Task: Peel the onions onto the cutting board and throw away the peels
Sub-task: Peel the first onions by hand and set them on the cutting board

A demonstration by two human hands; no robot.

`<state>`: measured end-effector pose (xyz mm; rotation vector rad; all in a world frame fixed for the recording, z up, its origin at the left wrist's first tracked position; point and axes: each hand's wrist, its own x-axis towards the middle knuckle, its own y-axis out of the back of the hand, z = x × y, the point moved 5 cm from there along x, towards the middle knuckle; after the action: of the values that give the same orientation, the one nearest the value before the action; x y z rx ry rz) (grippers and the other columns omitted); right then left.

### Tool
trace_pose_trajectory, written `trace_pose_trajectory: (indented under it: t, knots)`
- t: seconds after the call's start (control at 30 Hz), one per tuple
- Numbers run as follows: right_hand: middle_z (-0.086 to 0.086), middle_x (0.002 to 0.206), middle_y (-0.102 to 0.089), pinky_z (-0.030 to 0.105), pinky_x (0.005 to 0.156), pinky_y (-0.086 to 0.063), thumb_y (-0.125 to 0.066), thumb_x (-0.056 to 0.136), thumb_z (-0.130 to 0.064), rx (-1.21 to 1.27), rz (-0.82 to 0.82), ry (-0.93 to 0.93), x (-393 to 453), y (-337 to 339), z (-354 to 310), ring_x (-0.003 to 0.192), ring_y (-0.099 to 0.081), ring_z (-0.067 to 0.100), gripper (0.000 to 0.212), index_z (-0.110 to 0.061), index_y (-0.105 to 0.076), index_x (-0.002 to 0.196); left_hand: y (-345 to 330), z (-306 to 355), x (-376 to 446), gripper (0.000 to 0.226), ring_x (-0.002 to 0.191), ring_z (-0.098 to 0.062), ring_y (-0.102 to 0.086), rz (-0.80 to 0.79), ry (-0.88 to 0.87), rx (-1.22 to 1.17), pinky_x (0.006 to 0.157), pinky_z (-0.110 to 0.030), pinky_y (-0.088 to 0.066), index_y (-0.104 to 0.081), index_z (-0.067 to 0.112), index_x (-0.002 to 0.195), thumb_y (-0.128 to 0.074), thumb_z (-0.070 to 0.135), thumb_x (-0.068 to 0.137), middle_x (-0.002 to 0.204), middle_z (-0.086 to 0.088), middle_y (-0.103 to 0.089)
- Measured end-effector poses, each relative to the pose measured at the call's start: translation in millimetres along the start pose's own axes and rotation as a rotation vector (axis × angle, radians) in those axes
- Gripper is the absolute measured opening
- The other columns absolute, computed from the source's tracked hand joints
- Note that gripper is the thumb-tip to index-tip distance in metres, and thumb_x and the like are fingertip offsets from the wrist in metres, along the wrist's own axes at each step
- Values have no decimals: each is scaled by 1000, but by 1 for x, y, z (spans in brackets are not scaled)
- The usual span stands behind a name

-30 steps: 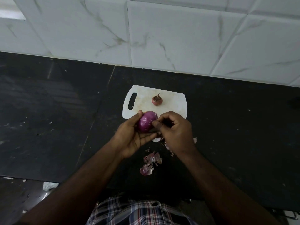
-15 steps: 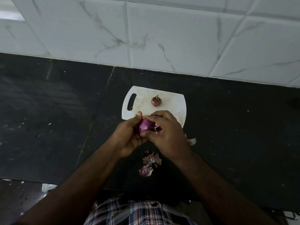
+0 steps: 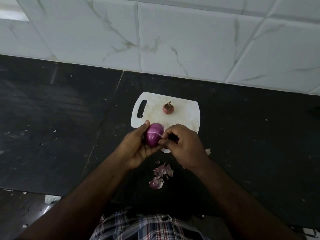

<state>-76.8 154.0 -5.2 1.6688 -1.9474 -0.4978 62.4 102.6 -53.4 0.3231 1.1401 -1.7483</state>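
- The purple onion (image 3: 154, 134) you were peeling sat in your hands just above the near edge of the white cutting board (image 3: 183, 118), held off its surface.
- Its outer surface looked glossy and mostly bare, with pale streaks; judged from that shine, it was firm, light and likely slippery, so a cupped hold suited it better than a fingertip pinch.
- Your left hand (image 3: 136, 149) cradled it from the left and underneath, thumb up along the far side, fingers curled beneath it.
- Your right hand (image 3: 183, 146) met the onion's right side, fingers bent together; thumb and forefinger seemed to pinch a thin flap of skin at the onion's edge, though the pinch itself was too small to confirm.
- Any skin left was probably papery and prone to tearing, so it was best taken by a loose edge and pulled along the bulb.
- A second, smaller onion (image 3: 168, 108) still wore its brown skin and stood alone on the board, well apart from your hands.
- Torn purple peels (image 3: 161, 175) lay on the dark countertop (image 3: 52, 135) just below your hands, nearer your body, not yet thrown away.
- More pale scraps (image 3: 207, 151) lay beside your right wrist.
- White marbled wall tiles (image 3: 173, 40) ran behind the counter.
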Motion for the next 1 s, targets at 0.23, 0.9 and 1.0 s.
trace_pose_trajectory:
  t: [0.23, 0.9, 1.0]
  knots:
    - [-2, 84, -71, 24, 70, -56, -71, 89, -7, 321, 45, -283, 0, 7, 20, 79, -68, 10, 8, -15, -70, 90, -9, -9, -2, 50, 96, -36, -73, -51, 59, -83, 71, -42, -65, -57, -1, 130, -52, 40, 102, 121, -28, -68]
    - [-9, 101, -65, 31, 78, -58, -90, 68, -28, 83, 117, -114, -1, 4, 5, 94, -63, 3, 41, -20, -68, 103, -7, 5, -7, 46, 77, -25, -74, -63, -52, 157, 65, -33, -63, -59, 0, 127, -62, 34, 96, 101, -20, -74]
    - [-11, 91, -62, 28, 72, -56, -90, 68, -31, 78, 54, -120, 1, 4, 7, 85, -62, 5, 31, -26, -65, 85, -7, 5, -8, 45, 75, -24, -74, -41, -78, 204, 61, -31, -62, -59, 1, 127, -62, 35, 97, 96, -18, -74]
